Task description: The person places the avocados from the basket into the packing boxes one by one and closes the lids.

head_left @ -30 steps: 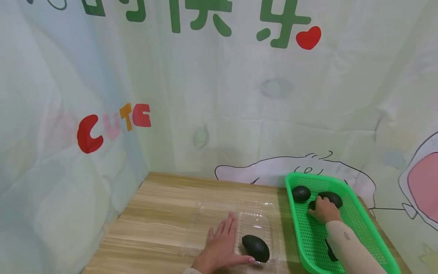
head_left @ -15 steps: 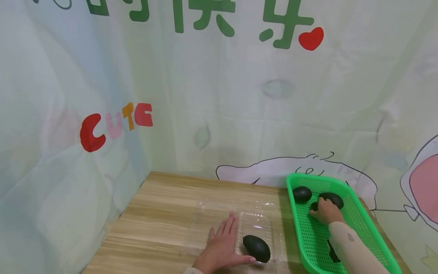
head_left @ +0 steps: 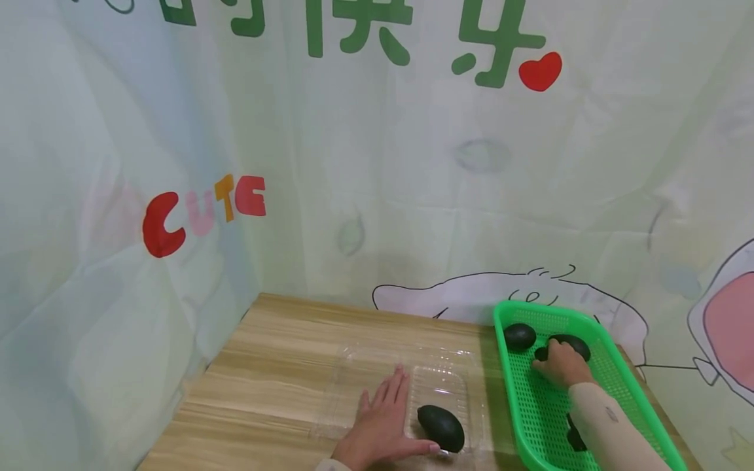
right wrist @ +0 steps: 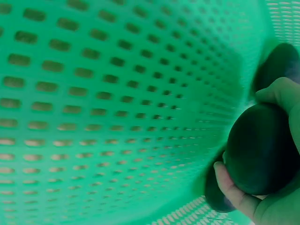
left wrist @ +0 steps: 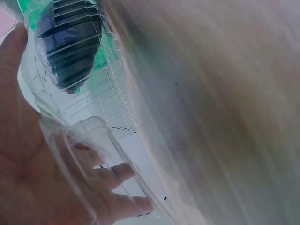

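In the head view a clear plastic clamshell container (head_left: 438, 379) lies opened out on the table. My left hand (head_left: 377, 422) rests on it with straight, spread fingers. One dark avocado (head_left: 440, 428) sits in the ribbed half beside my left thumb; through the clear wall the left wrist view shows this avocado (left wrist: 70, 47) too. Over in the green basket (head_left: 511, 399), my right hand (head_left: 562, 365) holds another avocado (head_left: 540, 354), its fingers and thumb curled round it. The right wrist view shows the held avocado (right wrist: 262, 150) between thumb and fingers.
Two more avocados lie at the far end of the basket: one avocado (head_left: 520, 337) at left, one avocado (head_left: 576, 347) beyond my right hand. A printed cloth (head_left: 412, 196) hangs behind the wooden table (head_left: 283, 353). Something dark (head_left: 575, 437) sits under the right sleeve.
The head view has shifted slightly. Both hands stay in nearly the same places, the left on the container, the right on the avocado in the basket.
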The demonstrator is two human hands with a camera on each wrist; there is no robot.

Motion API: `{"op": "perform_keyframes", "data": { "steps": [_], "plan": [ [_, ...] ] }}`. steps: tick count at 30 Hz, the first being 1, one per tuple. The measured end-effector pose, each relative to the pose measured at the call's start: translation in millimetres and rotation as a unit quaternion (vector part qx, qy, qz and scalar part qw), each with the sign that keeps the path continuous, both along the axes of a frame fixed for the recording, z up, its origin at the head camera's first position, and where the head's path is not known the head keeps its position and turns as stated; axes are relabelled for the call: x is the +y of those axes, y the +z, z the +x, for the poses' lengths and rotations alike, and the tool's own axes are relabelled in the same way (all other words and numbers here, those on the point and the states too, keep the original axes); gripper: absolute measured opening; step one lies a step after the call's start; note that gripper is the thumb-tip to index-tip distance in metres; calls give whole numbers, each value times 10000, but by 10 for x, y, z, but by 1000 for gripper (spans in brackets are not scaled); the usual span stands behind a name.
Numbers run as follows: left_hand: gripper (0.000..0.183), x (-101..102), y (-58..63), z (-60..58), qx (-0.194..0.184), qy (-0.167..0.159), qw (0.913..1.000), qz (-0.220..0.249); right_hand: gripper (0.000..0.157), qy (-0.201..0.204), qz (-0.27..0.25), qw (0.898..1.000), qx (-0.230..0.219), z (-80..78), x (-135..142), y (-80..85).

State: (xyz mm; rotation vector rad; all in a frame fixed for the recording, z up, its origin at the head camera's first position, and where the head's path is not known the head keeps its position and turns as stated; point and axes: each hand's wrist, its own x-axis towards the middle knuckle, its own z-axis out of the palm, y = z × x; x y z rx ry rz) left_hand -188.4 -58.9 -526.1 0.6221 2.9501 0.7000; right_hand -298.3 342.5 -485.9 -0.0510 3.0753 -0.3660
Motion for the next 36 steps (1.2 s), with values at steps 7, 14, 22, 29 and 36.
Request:
{"op": "perform_keyframes", "data": {
  "steps": [7,14,22,29,36],
  "plan": [
    [134,-8,-3,7,-62,35,10000,-47,61,-72,-164,9998,-68,43,-55,190],
    [134,-11,-16,9,-45,41,10000,-7,63,-57,-391,9992,-82,68,-69,309],
    [135,-10,-28,10,-69,48,10000,53,59,-158,-632,9979,-46,116,-123,387],
    [136,-5,-9,14,-171,34,9998,38,56,-154,-700,9974,78,157,-271,458],
    [135,-1,15,1,-213,-19,9998,24,62,-28,-652,9976,244,165,-397,495]
  ]
}}
